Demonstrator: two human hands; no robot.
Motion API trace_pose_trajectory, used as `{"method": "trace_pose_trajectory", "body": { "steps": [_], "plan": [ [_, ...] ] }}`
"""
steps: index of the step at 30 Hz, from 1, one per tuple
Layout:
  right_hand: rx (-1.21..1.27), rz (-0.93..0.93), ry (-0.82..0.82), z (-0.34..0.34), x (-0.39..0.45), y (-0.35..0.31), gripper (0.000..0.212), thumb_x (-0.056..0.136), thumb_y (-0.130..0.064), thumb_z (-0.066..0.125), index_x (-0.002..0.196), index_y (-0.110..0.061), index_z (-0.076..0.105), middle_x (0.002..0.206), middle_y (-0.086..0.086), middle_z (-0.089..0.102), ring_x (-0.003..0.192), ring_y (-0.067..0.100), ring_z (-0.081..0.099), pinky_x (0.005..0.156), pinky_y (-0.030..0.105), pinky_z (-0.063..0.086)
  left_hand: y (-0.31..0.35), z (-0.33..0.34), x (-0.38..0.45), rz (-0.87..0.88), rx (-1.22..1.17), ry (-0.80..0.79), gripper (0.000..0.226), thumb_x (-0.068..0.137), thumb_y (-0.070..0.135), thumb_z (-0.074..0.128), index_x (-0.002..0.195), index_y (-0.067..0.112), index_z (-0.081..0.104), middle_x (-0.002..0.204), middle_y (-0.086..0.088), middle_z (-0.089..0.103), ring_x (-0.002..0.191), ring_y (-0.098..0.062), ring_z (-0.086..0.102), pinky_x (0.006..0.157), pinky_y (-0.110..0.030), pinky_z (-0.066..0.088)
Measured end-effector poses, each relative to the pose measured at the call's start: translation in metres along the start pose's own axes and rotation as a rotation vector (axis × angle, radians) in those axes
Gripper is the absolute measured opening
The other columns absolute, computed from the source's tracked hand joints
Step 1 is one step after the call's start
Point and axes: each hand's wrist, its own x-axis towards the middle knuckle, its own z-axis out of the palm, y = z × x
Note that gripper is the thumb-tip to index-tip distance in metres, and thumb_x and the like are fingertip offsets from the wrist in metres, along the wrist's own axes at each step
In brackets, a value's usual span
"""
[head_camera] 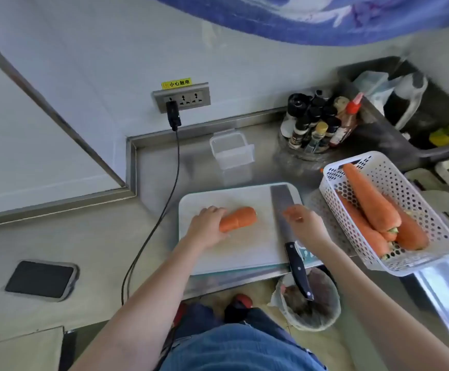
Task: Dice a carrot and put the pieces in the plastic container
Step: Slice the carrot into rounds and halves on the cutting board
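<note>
Carrot: a thick orange carrot (238, 219) is lying on its side near the middle of the white cutting board (234, 253), its cut end pointing right.
Left hand: the left hand (206, 226) is curling its fingers over the carrot's left end, gripping it against the board.
Knife: a broad-bladed knife (284, 210) is lying flat along the board's right side, its black handle sticking out past the counter's near edge, above a lined waste bin (311, 306) on the floor.
Right hand: the right hand (302, 220) is hovering just over the knife blade with its fingers loosely spread and holding nothing; whether it is touching the blade cannot be told.
Plastic container: the clear plastic container (231, 149) is standing upright behind the board, apart from it, near the counter's back edge.
Basket: a white perforated basket (432, 231) is sitting to the right of the board, holding several whole carrots.
Background: a cluster of seasoning bottles (317, 124) is standing behind the basket; a black plug and cable (173, 116) are hanging from the wall socket.
</note>
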Motion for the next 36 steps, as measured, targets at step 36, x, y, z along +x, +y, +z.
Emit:
{"method": "trace_pose_trajectory", "body": {
  "steps": [36],
  "plan": [
    [-0.397,0.328,0.092,0.071,-0.041,0.018,0.053,0.09,-0.002,0.044,0.135,-0.021,0.023,0.123,0.015,0.04,0.116,0.036,0.037,0.082,0.052,0.047,-0.063,0.042,0.004,0.241,0.103,0.103,0.078,0.084,0.046,0.063,0.146,0.014,0.029,0.154,-0.017,0.018,0.141,-0.038,0.013,0.114,-0.046,0.013]
  ]
}}
